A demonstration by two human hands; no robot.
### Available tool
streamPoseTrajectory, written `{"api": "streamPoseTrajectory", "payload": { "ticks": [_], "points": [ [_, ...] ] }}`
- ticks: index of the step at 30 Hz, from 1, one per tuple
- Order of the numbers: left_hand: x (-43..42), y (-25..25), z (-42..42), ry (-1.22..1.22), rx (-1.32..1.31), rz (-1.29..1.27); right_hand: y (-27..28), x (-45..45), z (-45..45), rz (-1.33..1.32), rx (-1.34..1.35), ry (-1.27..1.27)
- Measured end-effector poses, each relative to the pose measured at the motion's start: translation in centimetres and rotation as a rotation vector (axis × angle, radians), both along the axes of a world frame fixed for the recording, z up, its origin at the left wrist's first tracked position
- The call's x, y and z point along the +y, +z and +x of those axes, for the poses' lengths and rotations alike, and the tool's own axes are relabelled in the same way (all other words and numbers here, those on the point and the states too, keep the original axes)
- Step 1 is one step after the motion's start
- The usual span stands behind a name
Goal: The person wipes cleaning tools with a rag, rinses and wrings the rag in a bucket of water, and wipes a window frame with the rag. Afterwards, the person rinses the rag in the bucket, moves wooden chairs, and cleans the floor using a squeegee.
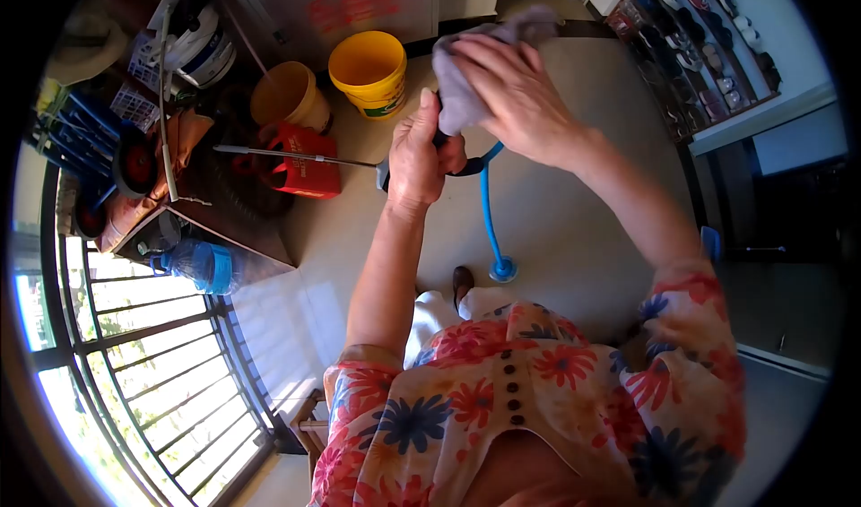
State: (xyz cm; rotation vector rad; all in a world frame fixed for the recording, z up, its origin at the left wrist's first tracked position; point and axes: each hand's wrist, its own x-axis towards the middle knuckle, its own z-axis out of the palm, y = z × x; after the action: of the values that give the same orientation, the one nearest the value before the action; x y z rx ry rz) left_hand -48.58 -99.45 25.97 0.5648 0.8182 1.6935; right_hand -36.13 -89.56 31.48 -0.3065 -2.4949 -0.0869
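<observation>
My left hand [419, 153] is wrapped round the dark handle of a tool whose thin metal rod [296, 156] points out to the left. Against the top of that handle lies a greyish-purple cloth [459, 90], and my right hand [516, 95] presses on it with bent fingers. Part of the handle is hidden under the cloth. Below my hands a blue pole [488, 211] reaches down to a round blue base [503, 269] on the floor.
A yellow bucket [368, 69], a paler bucket [291, 96] and a red container [305, 160] stand at the upper left. A blue-labelled water bottle [199, 265] is near the barred window [152, 346]. Shoes fill a rack [700, 45] at the upper right.
</observation>
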Motion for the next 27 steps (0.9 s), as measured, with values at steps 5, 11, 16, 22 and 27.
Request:
{"api": "streamPoseTrajectory", "payload": {
  "ticks": [5, 11, 16, 22, 27],
  "points": [
    [-1.6, 0.7, -0.5, -0.036, 0.123, 0.097, 2.0, 2.1, -0.7, -0.003, -0.211, 0.174],
    [-2.7, 2.5, -0.5, 0.010, 0.187, 0.042, -0.2, 2.6, -0.5, -0.324, 0.103, 0.220],
    [-3.2, 3.0, -0.1, 0.027, 0.221, 0.048, -3.0, 2.0, 0.5, -0.626, 0.318, 0.117],
    [-3.4, 3.5, -1.1, 0.050, 0.128, 0.138, -8.3, -1.0, 1.0, -1.427, 0.601, 0.283],
    [-2.5, 2.3, -2.7, 0.028, -0.046, 0.245, -11.8, -4.6, 2.6, -1.740, 0.489, 0.176]
  ]
}}
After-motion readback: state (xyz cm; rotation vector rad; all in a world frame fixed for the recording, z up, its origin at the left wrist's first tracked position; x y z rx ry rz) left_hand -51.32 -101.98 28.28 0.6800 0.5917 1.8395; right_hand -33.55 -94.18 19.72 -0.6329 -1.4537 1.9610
